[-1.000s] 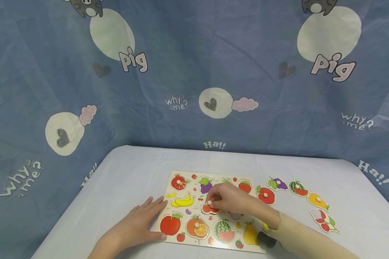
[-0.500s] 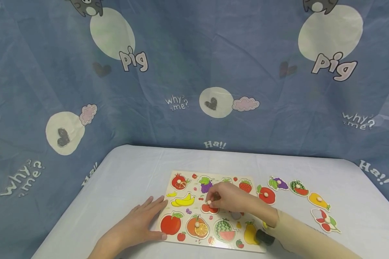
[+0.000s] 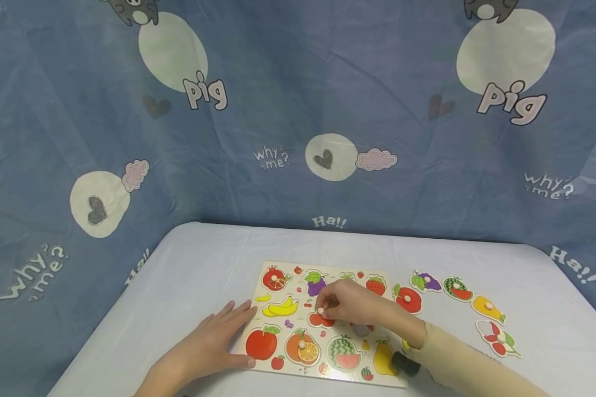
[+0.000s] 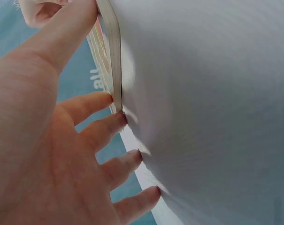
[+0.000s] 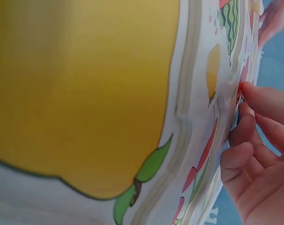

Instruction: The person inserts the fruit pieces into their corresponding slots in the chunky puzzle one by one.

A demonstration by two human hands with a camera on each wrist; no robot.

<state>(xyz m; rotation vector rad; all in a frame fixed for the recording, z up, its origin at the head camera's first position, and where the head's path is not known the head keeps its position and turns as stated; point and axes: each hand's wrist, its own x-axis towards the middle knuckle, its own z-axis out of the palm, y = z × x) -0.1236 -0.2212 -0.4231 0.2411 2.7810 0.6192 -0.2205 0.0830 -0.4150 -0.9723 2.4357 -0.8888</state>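
The supporting surface is a table [image 3: 218, 253] with a white cover and rounded far corners. A flat fruit-picture board [image 3: 293, 289] lies on it. Right of the board, separate knobbed pieces form an arc: red fruit [image 3: 413, 302], grapes [image 3: 430, 285], watermelon [image 3: 463, 293], yellow pear [image 3: 480, 309], red-and-white fruit [image 3: 489, 330].

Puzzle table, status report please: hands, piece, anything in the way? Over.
Right hand holding red piece. Left hand against left edge of board. Red piece at board, full seating unclear. No obstruction seen; right hand hides part of piece.
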